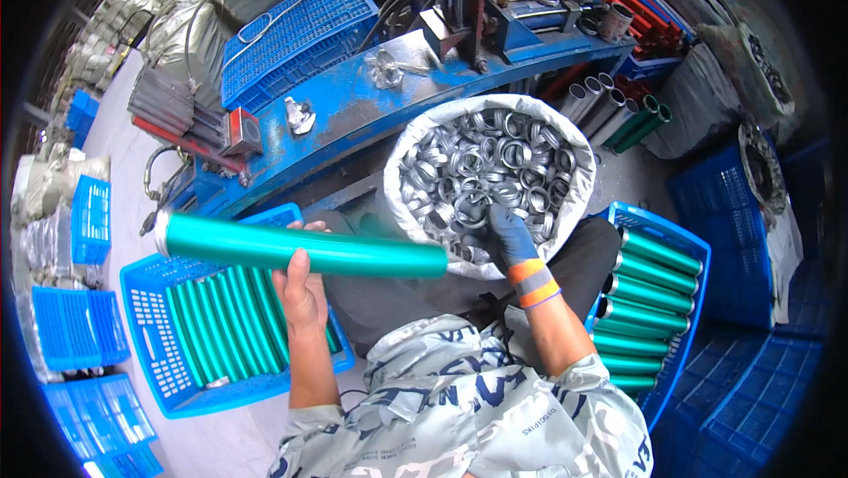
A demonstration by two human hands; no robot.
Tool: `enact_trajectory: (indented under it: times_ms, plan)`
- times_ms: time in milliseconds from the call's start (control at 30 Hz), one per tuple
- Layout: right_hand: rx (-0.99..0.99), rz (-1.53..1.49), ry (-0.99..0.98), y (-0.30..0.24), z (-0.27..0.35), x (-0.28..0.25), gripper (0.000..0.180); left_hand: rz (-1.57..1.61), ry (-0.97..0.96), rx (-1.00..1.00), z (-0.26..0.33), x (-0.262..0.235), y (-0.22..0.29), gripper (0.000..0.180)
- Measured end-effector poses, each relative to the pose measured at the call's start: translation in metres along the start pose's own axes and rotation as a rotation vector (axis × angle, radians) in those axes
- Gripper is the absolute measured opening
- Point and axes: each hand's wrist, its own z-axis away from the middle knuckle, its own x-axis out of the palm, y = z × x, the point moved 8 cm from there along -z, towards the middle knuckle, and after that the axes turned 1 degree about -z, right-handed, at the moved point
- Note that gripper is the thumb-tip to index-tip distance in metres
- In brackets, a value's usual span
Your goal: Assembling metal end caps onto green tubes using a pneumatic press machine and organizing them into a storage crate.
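Note:
My left hand (302, 288) is wrapped round a long, glossy green tube (300, 248). The tube lies nearly level across my lap, with a silvery ring at its left end, and its right end comes up to the sack's rim. On my right hand (510, 238) is a dark blue glove with an orange and grey band at the wrist. That hand reaches into a white sack (576, 147) full of loose silvery metal rings (517, 153). Its fingers are curled down among the rings; what they grip is hidden.
Green tubes fill a blue crate (150, 337) at my left and another blue crate (693, 301) at my right. A blue metal bench (344, 116) with a press runs behind the sack. More tubes (609, 107) stand upright at the back right.

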Motion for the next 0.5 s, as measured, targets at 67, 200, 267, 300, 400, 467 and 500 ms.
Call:
enact_trajectory:
  times_ms: [67,200,267,300,400,467,500]
  plan:
    - [-0.056,-0.234,-0.239,-0.006,0.009,0.028,0.066,0.075,0.027,-0.047,0.007,-0.004,-0.017,0.053]
    - [-0.127,-0.088,-0.231,-0.014,0.02,0.032,0.061,0.263,0.086,-0.145,0.016,0.002,-0.046,0.047]
    - [-0.145,-0.091,-0.233,-0.017,0.019,0.038,0.058,0.283,0.095,-0.152,0.018,0.005,-0.049,0.043]
    - [-0.218,0.004,-0.224,-0.024,0.021,0.04,0.061,0.285,0.097,-0.151,0.018,0.004,-0.05,0.043]
    - [-0.294,0.056,-0.233,-0.038,0.022,0.054,0.074,0.273,0.102,-0.144,0.019,0.0,-0.052,0.043]
    - [-0.339,-0.016,-0.186,-0.048,0.03,0.06,0.077,0.255,0.092,-0.134,0.018,0.0,-0.051,0.042]
    - [-0.305,0.098,-0.19,-0.044,0.028,0.054,0.092,0.255,0.093,-0.13,0.018,-0.001,-0.05,0.042]
